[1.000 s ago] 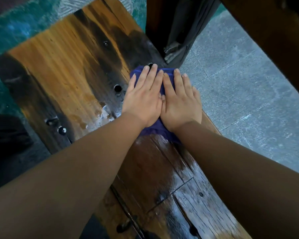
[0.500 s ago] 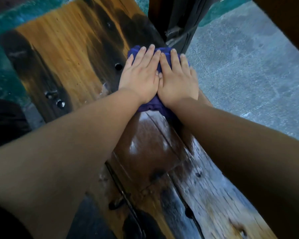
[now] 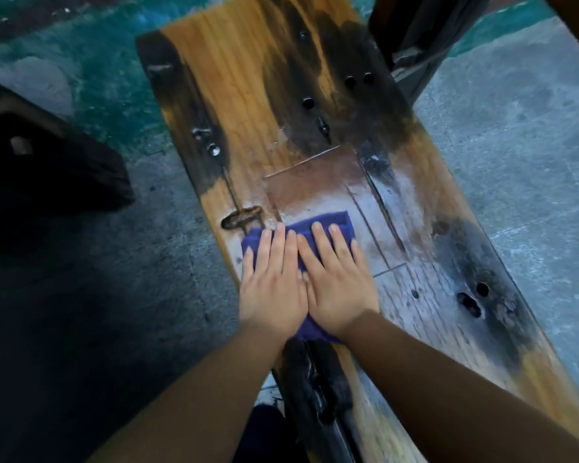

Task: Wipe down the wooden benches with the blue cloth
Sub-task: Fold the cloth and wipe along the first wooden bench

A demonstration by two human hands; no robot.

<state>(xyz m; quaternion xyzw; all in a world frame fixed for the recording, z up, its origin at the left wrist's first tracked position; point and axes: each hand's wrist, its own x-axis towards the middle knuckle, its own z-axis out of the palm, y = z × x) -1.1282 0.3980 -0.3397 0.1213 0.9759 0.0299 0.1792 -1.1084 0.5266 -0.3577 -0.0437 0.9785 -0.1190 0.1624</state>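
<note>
Pressing flat, the left hand (image 3: 272,286) and the right hand (image 3: 337,282) lie side by side on the blue cloth (image 3: 328,223), fingers straight and close together, gripping nothing. The thumbs' edges meet along the middle. The cloth sits under both palms; its far edge shows just past the fingertips, a corner pokes out to the left of the left hand, and a fold bulges out below the wrists. It looks soft and bunched, a deep blue-violet.

The cloth rests on the wooden bench (image 3: 234,95), near its left edge and about halfway along the plank. The wood is orange-brown with long straight grain, streaked by wide black, charred-looking patches. Around the hands the surface has a pale, wet sheen. A squarish brown panel (image 3: 311,182) is set into the plank just beyond the cloth, and an oval slot (image 3: 241,218) lies just left of it. Small round holes (image 3: 358,80) dot the far end, more near the right edge.

Grey stone floor (image 3: 522,135) lies to the right; to the left it turns teal and mottled.
</note>
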